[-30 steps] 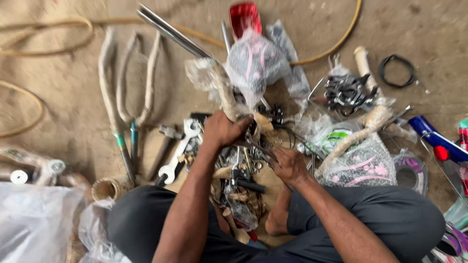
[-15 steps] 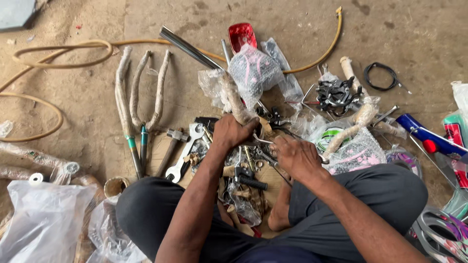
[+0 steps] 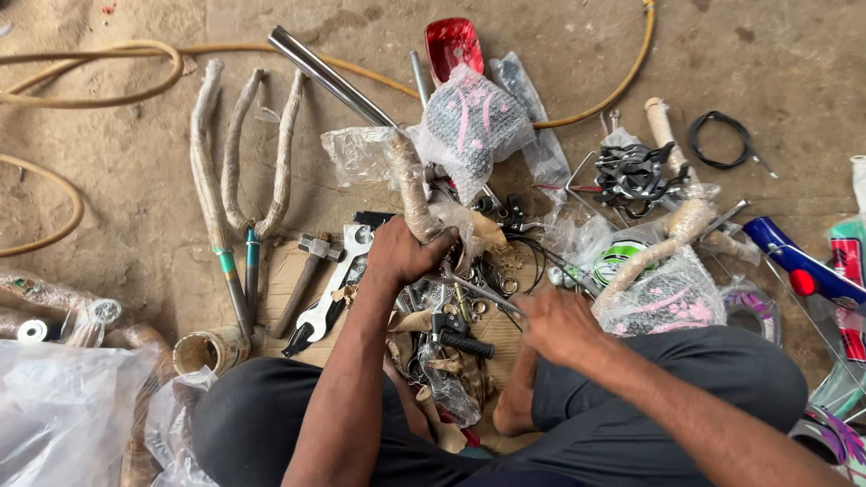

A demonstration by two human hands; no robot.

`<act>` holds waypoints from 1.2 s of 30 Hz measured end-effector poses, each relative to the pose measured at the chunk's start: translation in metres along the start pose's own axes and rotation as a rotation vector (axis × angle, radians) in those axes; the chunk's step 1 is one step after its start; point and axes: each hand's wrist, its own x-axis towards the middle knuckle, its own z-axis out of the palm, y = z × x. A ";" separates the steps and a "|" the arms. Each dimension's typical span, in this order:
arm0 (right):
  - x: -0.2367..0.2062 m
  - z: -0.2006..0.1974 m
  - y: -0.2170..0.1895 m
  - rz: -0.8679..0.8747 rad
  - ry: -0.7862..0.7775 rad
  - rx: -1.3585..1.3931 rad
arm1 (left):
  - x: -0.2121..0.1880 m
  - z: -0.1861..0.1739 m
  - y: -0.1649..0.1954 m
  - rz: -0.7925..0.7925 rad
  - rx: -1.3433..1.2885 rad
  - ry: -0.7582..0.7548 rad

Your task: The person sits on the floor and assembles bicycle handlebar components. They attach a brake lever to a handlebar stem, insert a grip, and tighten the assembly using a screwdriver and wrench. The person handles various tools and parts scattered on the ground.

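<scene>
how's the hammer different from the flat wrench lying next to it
The hammer has a brown handle and a blocky grey head; the flat wrench is one pale metal plate with cut-out openings. The hammer lies clear of the left hand; the wrench runs close under it. Both rest on the cardboard.

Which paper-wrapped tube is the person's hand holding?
The left hand grips the curved wrapped tube in the middle. The wrapped forks lie untouched on the floor to its left.

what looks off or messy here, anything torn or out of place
Mostly clutter: loose parts, tools and plastic bags lie scattered on the bare floor. The paper wrap on the handlebar gripped by the left hand is torn and ragged, with scraps under the right hand. A hammer and wrench lie on cardboard.
</scene>
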 end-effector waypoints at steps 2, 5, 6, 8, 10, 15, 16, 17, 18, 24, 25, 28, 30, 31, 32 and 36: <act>0.006 0.003 -0.007 0.030 -0.036 -0.035 | -0.002 -0.004 -0.005 0.011 -0.038 0.039; 0.014 0.000 -0.015 0.053 -0.086 -0.048 | 0.001 -0.010 -0.004 -0.017 -0.088 0.025; 0.016 -0.003 -0.017 0.061 -0.099 -0.050 | 0.002 -0.013 -0.003 -0.010 -0.092 0.027; 0.018 -0.009 -0.018 0.042 -0.092 -0.052 | 0.006 -0.017 -0.002 0.006 -0.104 0.035; 0.018 -0.011 -0.017 0.052 -0.081 0.024 | 0.008 -0.018 -0.005 -0.034 -0.090 -0.013; 0.030 0.023 -0.016 -0.036 0.180 0.294 | 0.016 -0.013 -0.019 -0.119 -0.106 -0.033; 0.039 0.037 -0.017 -0.076 0.254 0.300 | 0.018 -0.014 -0.021 -0.162 -0.117 -0.047; 0.049 0.051 -0.020 -0.111 0.333 0.309 | 0.020 -0.015 -0.021 -0.202 -0.122 -0.063; 0.058 0.065 -0.027 -0.124 0.383 0.297 | 0.020 -0.016 -0.020 -0.189 -0.118 -0.043; 0.063 0.063 -0.032 -0.169 0.517 0.421 | 0.017 -0.011 -0.005 -0.300 -0.216 -0.030; 0.059 0.059 -0.030 -0.095 0.381 0.480 | 0.018 -0.009 -0.006 -0.365 -0.325 0.018; 0.048 0.044 -0.033 0.178 -0.201 0.909 | 0.023 -0.003 -0.017 -0.361 -0.614 0.391; 0.041 0.044 -0.036 0.054 -0.268 0.561 | 0.026 -0.002 -0.025 -0.298 -0.649 0.619; 0.039 0.046 -0.036 -0.008 -0.288 0.374 | 0.027 -0.006 -0.028 -0.278 -0.600 0.695; 0.038 0.048 -0.035 0.023 -0.309 0.322 | 0.026 -0.010 -0.028 -0.268 -0.549 0.772; 0.040 0.048 -0.014 0.183 -0.307 0.307 | 0.012 -0.037 -0.008 -0.265 -0.663 0.514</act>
